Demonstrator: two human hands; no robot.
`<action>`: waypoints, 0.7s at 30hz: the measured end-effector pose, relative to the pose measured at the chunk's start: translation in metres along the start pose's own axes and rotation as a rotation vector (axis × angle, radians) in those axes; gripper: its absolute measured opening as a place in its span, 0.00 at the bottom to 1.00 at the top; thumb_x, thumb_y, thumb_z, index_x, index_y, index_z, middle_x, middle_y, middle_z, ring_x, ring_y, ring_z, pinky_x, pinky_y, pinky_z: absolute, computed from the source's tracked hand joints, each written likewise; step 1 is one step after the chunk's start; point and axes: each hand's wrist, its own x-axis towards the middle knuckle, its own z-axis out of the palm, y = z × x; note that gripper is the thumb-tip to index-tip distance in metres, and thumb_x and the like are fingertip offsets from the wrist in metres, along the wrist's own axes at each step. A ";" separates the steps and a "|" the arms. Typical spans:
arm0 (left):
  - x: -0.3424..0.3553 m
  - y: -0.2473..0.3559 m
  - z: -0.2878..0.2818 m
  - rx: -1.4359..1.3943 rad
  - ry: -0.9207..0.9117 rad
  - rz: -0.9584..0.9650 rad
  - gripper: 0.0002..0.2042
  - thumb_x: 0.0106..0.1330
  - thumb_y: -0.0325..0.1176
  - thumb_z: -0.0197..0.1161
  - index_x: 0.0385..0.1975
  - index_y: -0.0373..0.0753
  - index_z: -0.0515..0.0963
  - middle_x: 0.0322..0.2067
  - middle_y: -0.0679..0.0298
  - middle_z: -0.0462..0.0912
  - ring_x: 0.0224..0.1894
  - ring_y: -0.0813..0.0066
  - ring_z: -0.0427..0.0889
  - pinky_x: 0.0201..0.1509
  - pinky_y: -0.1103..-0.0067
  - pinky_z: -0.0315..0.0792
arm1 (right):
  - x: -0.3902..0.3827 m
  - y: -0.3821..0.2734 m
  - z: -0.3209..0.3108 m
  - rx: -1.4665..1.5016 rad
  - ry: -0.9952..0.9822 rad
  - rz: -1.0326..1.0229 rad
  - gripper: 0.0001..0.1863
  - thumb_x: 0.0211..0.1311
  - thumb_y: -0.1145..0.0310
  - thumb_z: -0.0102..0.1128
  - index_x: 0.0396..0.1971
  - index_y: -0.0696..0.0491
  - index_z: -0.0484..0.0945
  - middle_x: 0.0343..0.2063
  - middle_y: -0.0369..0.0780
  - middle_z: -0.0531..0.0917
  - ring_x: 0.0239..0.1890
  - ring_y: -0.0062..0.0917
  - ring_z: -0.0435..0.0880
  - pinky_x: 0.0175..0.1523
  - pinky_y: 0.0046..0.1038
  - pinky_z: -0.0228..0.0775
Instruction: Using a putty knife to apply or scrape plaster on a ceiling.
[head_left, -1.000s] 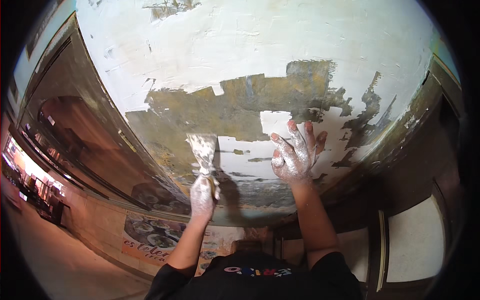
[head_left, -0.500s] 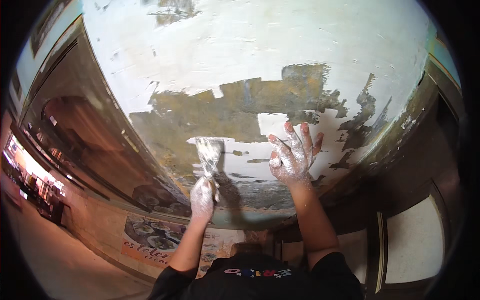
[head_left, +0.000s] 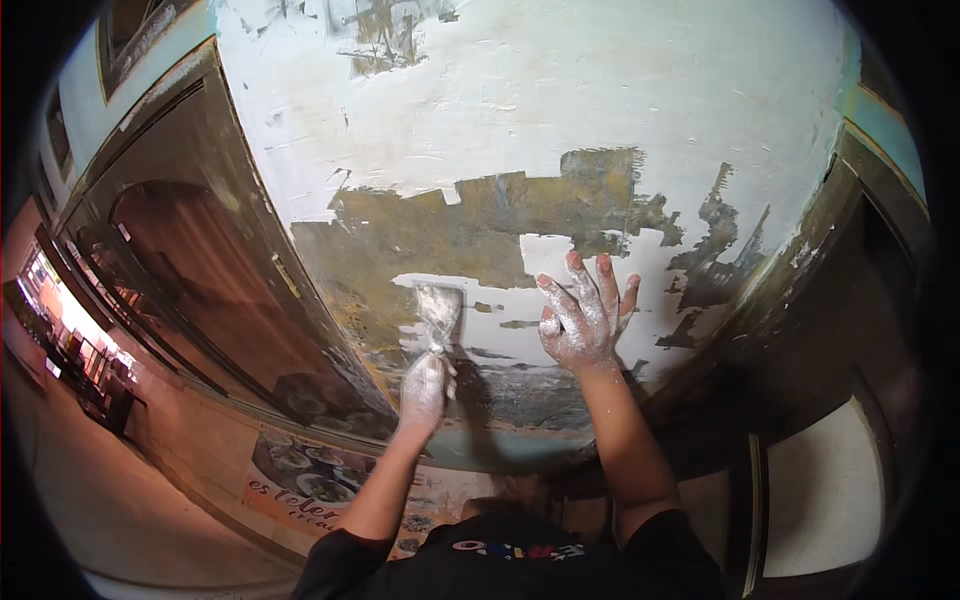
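Mostly white, the wall (head_left: 560, 90) fills the middle of the view, its upper part coated in pale paste with small ridges and scratches. Below that, a ragged grey-brown patch (head_left: 420, 240) runs across it, with a smaller dark patch (head_left: 388, 40) near the top. A squarish dab of white paste (head_left: 545, 252) sits just above the right hand (head_left: 583, 335), and white streaks spread between the two hands, thinning over darker wall lower down.

The left hand (head_left: 425, 392) is closed round the handle of a scraper (head_left: 438, 310), whose paste-smeared blade points upward at the left end of those streaks. The right hand is open, fingers spread, held up before the wall; whether its palm touches is hard to tell. Both hands are dusted white.

Left of the wall stands a dark brown wooden frame (head_left: 258, 225) with a window-like panel (head_left: 180, 240), and beyond it a bright opening (head_left: 75, 310). A food banner (head_left: 300, 482) hangs low at left. At right are another dark frame (head_left: 800, 265) and a pale panel (head_left: 825, 490).
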 end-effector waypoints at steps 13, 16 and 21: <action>-0.014 -0.023 0.006 -0.061 -0.003 -0.097 0.21 0.70 0.50 0.43 0.27 0.38 0.71 0.17 0.68 0.70 0.19 0.81 0.67 0.23 0.81 0.61 | 0.009 -0.003 -0.009 0.009 -0.028 -0.026 0.20 0.46 0.62 0.54 0.43 0.35 0.79 0.57 0.32 0.71 0.65 0.30 0.58 0.68 0.50 0.26; 0.001 -0.006 -0.004 0.108 -0.012 -0.023 0.21 0.70 0.49 0.42 0.26 0.38 0.71 0.17 0.67 0.69 0.19 0.80 0.67 0.23 0.80 0.62 | 0.049 -0.001 -0.021 -0.001 -0.036 -0.015 0.21 0.47 0.62 0.54 0.46 0.35 0.78 0.59 0.33 0.69 0.65 0.30 0.58 0.68 0.50 0.26; 0.004 0.000 0.009 0.043 0.009 0.010 0.21 0.70 0.49 0.44 0.26 0.38 0.71 0.15 0.68 0.69 0.17 0.81 0.68 0.22 0.81 0.62 | 0.147 0.009 -0.040 -0.077 0.049 -0.042 0.25 0.50 0.61 0.56 0.53 0.33 0.73 0.63 0.33 0.63 0.68 0.29 0.52 0.67 0.54 0.29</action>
